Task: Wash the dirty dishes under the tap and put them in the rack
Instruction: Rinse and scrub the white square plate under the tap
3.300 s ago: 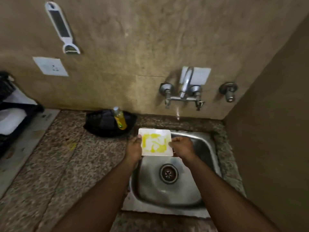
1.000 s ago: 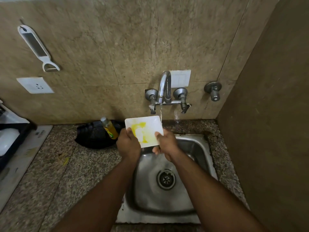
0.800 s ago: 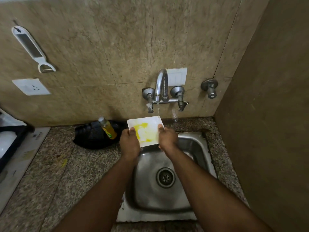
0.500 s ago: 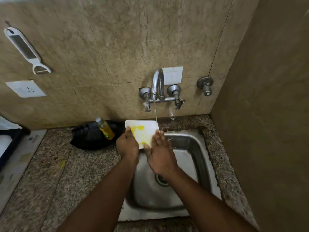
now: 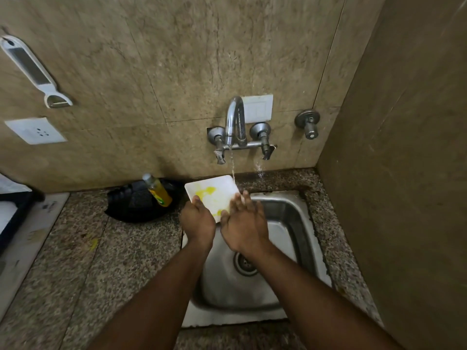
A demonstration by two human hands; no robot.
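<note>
The white square plate (image 5: 213, 195) sits tilted over the back left corner of the sink (image 5: 290, 223), its far right corner just under the thin stream of water (image 5: 232, 165) falling from the tap (image 5: 235, 120). Yellow smears still cover the middle and lower part of its face. My left hand (image 5: 198, 221) holds it by the near left edge, thumb on top and the fingers closed around it underneath. My right hand (image 5: 243, 224), which a moment ago gripped the right edge, has let go and now lies flat and open on the plate's lower right face, fingers (image 5: 237, 202) spread toward the water. I judge that means the rinse has turned into rubbing: one hand steadies, the other scrubs the stain off.

Left of the plate, a bottle of yellow liquid (image 5: 158, 189) leans in a black bowl (image 5: 136, 205) on the speckled table (image 5: 101, 261). At the far left edge a dark rack (image 5: 12, 205) shows in part, well apart from the sink. The plate is far from clean, so the rack comes later.
</note>
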